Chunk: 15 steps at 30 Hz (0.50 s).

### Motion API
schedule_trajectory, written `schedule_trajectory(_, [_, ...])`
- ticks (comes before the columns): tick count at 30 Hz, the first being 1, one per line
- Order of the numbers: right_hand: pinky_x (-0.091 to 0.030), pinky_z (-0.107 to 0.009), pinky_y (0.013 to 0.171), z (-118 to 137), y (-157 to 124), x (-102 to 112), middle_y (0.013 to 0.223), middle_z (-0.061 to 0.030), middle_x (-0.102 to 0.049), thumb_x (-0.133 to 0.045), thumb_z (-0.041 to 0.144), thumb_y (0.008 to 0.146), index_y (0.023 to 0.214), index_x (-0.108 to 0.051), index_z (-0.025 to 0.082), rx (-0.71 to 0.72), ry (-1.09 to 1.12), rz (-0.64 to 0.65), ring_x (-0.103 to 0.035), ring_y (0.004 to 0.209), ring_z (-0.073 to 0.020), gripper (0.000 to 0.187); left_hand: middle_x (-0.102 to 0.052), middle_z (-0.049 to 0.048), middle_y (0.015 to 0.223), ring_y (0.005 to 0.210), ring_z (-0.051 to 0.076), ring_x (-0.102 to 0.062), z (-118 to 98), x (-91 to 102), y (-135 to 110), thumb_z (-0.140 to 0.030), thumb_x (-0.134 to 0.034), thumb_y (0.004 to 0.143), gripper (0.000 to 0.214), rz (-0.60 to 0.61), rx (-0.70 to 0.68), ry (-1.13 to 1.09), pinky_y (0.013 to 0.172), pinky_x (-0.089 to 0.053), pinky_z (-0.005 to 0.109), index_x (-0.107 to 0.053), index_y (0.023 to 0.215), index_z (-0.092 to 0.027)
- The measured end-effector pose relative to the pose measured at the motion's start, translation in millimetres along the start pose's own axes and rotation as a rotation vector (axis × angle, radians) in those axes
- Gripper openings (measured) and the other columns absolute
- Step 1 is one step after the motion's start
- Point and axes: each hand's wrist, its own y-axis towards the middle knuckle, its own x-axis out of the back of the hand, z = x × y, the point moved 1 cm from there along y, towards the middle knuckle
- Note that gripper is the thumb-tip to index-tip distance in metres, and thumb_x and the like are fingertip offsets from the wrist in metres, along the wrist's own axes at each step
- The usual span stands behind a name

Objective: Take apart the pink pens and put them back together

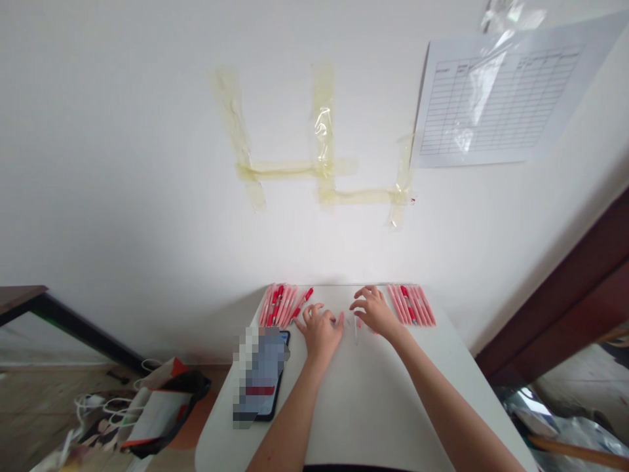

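My left hand (pixel 322 333) is low over the white table, its fingers spread and its thumb pointing away from me. Its fingertips are close to a red pen (pixel 302 304) lying at the right side of a row of pink and red pens (pixel 278 307). I cannot tell whether they touch it. My right hand (pixel 376 314) hovers with bent fingers apart, nothing visible between them. Beneath it lies a small clear piece (pixel 356 337) with pink bits beside it, partly hidden. Right of this hand is another row of pink pens (pixel 422 305) with a red one among them.
A phone (pixel 268 400) with a blurred screen lies on the left of the table (pixel 368 419). The wall behind carries yellowed tape (pixel 323 131) and a printed sheet (pixel 491 105). Bags (pixel 162 406) stand on the floor at left; dark red wood (pixel 555 288) rises at right.
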Motion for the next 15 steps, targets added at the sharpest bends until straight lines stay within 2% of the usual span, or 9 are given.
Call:
schedule_trajectory(5, [-0.046,-0.046,0.098,-17.3,-14.2,10.5,0.116,-0.0071,-0.062,-0.064,0.019,0.089,0.098,-0.075,0.028,-0.040,0.068,-0.079,-0.046,0.116,-0.0277,0.017,-0.064,0.0071,0.123,0.126,0.031,-0.043,-0.3,-0.1,-0.1,-0.048,-0.060,0.086,0.033,0.007,-0.002,-0.003,0.112,-0.018,0.063,-0.071,0.067,-0.023])
schedule_trajectory(9, [-0.046,-0.049,0.099,-30.1,-26.7,21.2,0.113,-0.0064,-0.062,-0.063,0.022,0.090,0.096,-0.075,0.029,-0.059,0.091,-0.159,-0.049,0.114,-0.0278,0.015,-0.065,0.0072,0.123,0.126,0.031,-0.044,-1.0,-0.1,-0.1,-0.047,-0.060,0.087,0.034,0.013,-0.002,-0.003,0.112,-0.018,0.063,-0.070,0.066,-0.022])
schedule_trajectory(15, [-0.043,-0.051,0.104,-43.6,-43.9,32.0,0.116,-0.0059,-0.061,-0.060,0.026,0.092,0.102,-0.072,0.030,-0.055,0.147,-0.190,-0.049,0.120,-0.0274,0.017,-0.064,0.0075,0.123,0.125,0.031,-0.044,-0.5,-1.3,-0.5,-0.047,-0.059,0.087,0.034,0.027,-0.003,-0.008,0.112,-0.016,0.066,-0.071,0.067,-0.022])
